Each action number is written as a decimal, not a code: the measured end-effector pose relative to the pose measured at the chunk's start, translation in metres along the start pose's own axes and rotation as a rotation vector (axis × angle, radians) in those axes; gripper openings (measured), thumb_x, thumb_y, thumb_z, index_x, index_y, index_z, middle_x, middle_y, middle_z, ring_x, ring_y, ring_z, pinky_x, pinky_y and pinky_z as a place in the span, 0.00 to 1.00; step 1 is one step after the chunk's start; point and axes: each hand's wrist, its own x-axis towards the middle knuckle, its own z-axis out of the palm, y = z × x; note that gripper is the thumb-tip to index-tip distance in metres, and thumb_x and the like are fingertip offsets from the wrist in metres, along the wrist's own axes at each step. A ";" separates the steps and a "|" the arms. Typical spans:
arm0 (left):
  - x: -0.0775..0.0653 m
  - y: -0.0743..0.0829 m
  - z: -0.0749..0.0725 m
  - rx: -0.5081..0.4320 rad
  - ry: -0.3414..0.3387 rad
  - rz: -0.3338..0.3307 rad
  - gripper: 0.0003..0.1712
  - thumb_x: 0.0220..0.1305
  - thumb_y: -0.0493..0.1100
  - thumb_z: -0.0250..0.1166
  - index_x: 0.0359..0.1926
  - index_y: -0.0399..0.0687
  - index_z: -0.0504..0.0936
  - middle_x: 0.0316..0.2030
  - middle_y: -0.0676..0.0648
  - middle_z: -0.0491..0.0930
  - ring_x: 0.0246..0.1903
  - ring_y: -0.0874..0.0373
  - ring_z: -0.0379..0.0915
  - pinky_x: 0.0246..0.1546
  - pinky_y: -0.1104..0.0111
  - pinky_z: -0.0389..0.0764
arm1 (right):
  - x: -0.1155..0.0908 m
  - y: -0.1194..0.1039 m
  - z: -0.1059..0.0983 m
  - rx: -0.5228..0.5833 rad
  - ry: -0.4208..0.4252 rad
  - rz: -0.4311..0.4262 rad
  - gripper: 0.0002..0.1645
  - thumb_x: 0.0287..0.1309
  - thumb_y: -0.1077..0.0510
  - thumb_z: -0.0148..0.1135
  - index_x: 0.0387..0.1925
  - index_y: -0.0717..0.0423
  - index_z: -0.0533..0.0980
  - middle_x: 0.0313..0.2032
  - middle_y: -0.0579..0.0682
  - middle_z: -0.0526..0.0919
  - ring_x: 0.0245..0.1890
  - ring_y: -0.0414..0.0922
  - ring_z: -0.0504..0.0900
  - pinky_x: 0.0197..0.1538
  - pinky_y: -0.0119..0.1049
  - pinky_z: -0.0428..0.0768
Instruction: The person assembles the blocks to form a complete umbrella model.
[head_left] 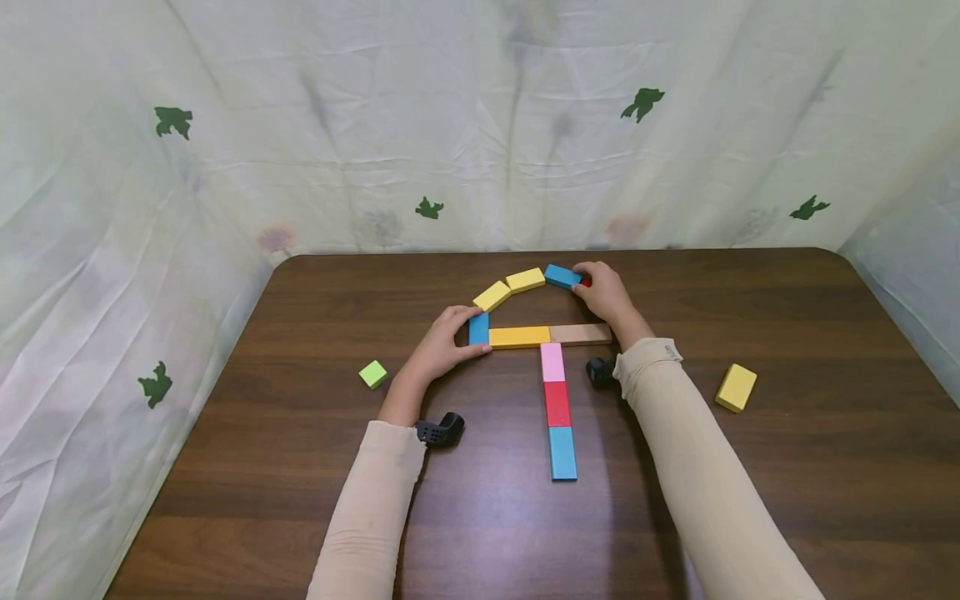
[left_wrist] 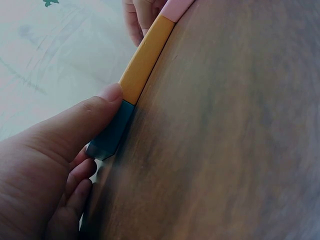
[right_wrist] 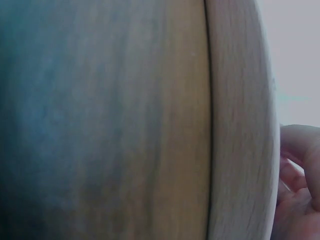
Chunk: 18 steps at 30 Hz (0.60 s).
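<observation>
My left hand (head_left: pixel 438 343) holds a blue block (head_left: pixel 478 330) by its ends, thumb at the near end and fingers at the far end. My right hand (head_left: pixel 607 293) pinches a red block (head_left: pixel 586 282), mostly hidden by the fingers, beside another blue block (head_left: pixel 562 276). Two yellow blocks (head_left: pixel 492 297) continue that curve down to the left hand. A golden-yellow block (head_left: pixel 519 337) and a plain wood block (head_left: pixel 581 334) form a straight row beneath. In the right wrist view, the plain wood block (right_wrist: pixel 242 125) stands before the right fingers.
A pink block (head_left: pixel 552 362), a red one and a light blue one (head_left: pixel 562 454) run in a column toward me. A small green block (head_left: pixel 372 374) lies at left, a thick yellow block (head_left: pixel 736 388) at right. A pale curtain (head_left: pixel 480 125) hangs behind the table.
</observation>
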 end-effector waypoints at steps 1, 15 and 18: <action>0.000 0.000 0.000 -0.001 0.000 0.001 0.40 0.52 0.56 0.65 0.62 0.46 0.64 0.58 0.42 0.61 0.57 0.50 0.56 0.57 0.58 0.59 | 0.000 0.000 0.000 -0.001 -0.002 0.001 0.21 0.59 0.64 0.54 0.54 0.64 0.69 0.54 0.63 0.67 0.50 0.55 0.66 0.53 0.48 0.65; 0.000 0.000 0.001 -0.012 0.015 -0.011 0.42 0.50 0.56 0.66 0.63 0.45 0.63 0.58 0.43 0.60 0.58 0.52 0.55 0.58 0.59 0.58 | 0.000 0.000 -0.001 0.026 -0.001 0.014 0.22 0.59 0.63 0.53 0.55 0.65 0.67 0.55 0.63 0.66 0.50 0.55 0.66 0.54 0.47 0.66; 0.001 -0.001 0.001 -0.016 0.017 -0.010 0.42 0.50 0.56 0.67 0.63 0.45 0.63 0.58 0.43 0.60 0.58 0.52 0.55 0.58 0.60 0.58 | -0.001 0.001 -0.002 0.081 0.024 0.027 0.23 0.61 0.60 0.52 0.57 0.65 0.66 0.55 0.62 0.66 0.52 0.55 0.66 0.54 0.47 0.66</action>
